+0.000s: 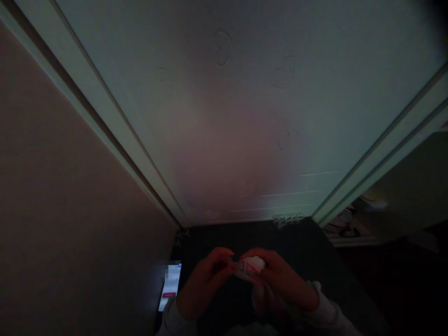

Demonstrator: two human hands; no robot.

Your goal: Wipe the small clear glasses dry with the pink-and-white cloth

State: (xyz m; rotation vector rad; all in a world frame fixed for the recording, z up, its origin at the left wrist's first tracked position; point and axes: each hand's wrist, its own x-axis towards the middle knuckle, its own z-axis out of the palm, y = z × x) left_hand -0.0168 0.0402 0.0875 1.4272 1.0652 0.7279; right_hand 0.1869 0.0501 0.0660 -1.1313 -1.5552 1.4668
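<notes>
A small clear item (241,267), which looks like glass or plastic, is between my two hands in dim reddish light. My left hand (206,275) pinches its left end with thumb and fingertips. Around its right side are the fingers of my right hand (280,275), which also hold a crumpled pale cloth or tissue (256,264). Part of the cloth seems to hang below my right hand, though darkness blurs it. Both hands are above a dark surface (217,238).
A lit phone (171,285) lies left of my left forearm. Ahead stands a pale panel (227,140) with embossed hearts; a shiny chain-like heap (287,220) rests at its foot. A wall (70,186) borders the left. Objects sit on a shelf (360,240) at right.
</notes>
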